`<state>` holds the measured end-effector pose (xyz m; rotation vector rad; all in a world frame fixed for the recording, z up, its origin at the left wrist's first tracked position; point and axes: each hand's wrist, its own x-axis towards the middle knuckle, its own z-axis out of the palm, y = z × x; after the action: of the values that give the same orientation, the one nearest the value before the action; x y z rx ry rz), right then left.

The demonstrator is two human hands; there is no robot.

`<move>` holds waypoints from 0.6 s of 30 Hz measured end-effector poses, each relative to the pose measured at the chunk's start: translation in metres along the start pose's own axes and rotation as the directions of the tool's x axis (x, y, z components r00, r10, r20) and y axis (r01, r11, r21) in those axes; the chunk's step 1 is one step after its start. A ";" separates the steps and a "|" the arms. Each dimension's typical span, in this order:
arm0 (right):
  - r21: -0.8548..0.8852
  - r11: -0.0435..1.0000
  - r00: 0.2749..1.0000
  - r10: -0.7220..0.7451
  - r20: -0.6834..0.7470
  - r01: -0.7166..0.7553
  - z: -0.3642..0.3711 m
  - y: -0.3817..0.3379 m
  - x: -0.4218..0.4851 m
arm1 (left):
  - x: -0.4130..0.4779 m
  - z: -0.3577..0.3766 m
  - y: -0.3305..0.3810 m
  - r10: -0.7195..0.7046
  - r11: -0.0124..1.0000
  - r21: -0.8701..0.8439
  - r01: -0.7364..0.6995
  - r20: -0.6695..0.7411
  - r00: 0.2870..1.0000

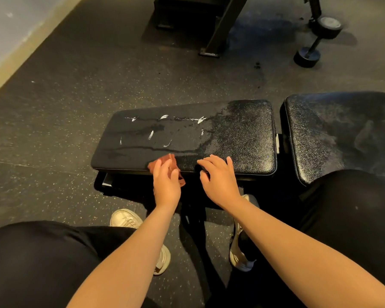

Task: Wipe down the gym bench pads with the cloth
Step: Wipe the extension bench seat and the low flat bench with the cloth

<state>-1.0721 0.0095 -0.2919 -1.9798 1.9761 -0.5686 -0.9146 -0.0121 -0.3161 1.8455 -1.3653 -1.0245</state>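
A black padded bench seat [231,134] lies crosswise in front of me, wet and glossy on its right half, with white scuffs and dark streaks on its left half. A second black pad [333,134] adjoins it on the right. My left hand [166,185] holds a small rust-red cloth [165,161] at the near edge of the seat pad, fingers bent round it. My right hand [218,178] rests beside it on the same near edge, fingers spread and lightly bent, holding nothing.
Speckled rubber floor [76,96] surrounds the bench. A dumbbell [318,41] lies at the back right, and a dark metal machine frame [211,30] stands at the back centre. A pale wall base [13,47] runs along the left. My knees and light shoes [126,220] sit below.
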 end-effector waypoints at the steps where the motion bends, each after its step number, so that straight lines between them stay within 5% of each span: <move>1: 0.017 1.000 1.000 -0.002 -0.007 0.002 -0.001 0.002 0.000 | -0.006 0.005 0.005 0.023 1.000 0.010 -0.023 0.015 1.000; 7: 0.065 0.998 1.000 -0.009 -0.020 0.010 -0.002 0.008 -0.003 | -0.005 0.001 0.002 0.131 0.987 0.087 -0.136 0.066 0.989; 12: 0.032 0.999 1.000 -0.016 0.025 0.016 -0.003 0.006 -0.001 | 0.021 -0.017 -0.007 -0.076 0.992 0.096 0.077 -0.014 0.997; 18: 0.034 0.999 0.999 -0.033 0.042 0.032 -0.007 0.007 -0.004 | -0.011 0.013 0.020 0.124 0.985 0.103 -0.137 0.123 0.985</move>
<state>-1.0817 0.0143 -0.2890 -1.9908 1.9009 -0.5589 -0.9374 -0.0072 -0.3042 1.7715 -1.6193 -1.0202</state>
